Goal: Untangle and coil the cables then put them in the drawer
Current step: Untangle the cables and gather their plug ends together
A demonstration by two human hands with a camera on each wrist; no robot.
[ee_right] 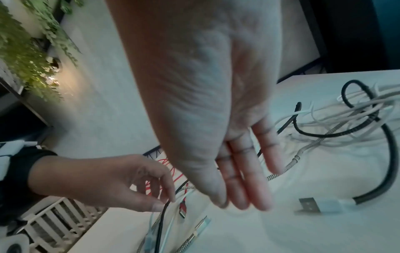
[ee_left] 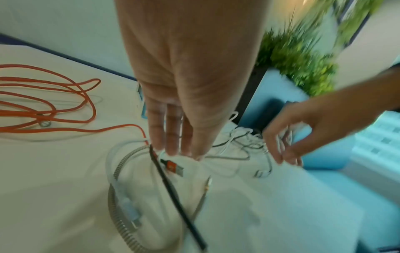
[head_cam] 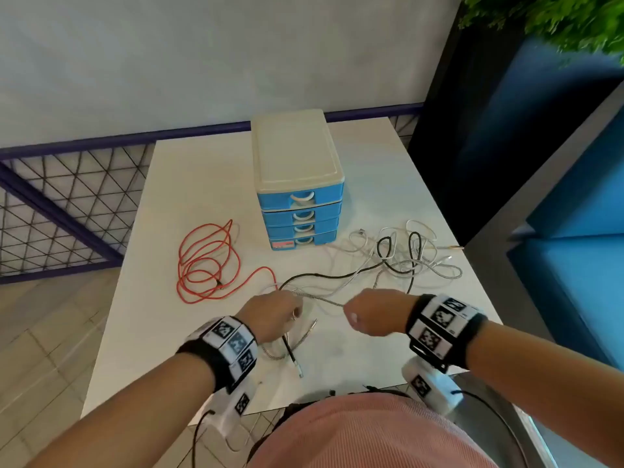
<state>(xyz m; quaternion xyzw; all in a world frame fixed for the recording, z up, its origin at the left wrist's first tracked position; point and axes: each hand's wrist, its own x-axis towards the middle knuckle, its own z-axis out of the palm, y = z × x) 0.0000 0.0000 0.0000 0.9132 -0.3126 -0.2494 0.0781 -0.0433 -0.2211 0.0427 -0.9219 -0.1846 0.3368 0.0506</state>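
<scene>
On the white table (head_cam: 189,332) a blue four-drawer unit (head_cam: 297,184) stands with every drawer closed. A red cable (head_cam: 202,261) lies in loose loops to its left. A tangle of white, black and braided cables (head_cam: 405,258) lies to its right. My left hand (head_cam: 293,312) pinches a black cable (ee_right: 160,226) between thumb and forefinger, with a red plug (ee_left: 173,166) and other cable ends hanging beside it. My right hand (head_cam: 349,310) pinches the grey braided cable (head_cam: 320,300), which stretches between both hands.
A white USB plug (ee_right: 311,204) on a black cable lies near the table's right side. Purple railing with mesh (head_cam: 67,184) runs behind and left of the table. Blue seating (head_cam: 574,231) and a green plant (head_cam: 557,18) are to the right.
</scene>
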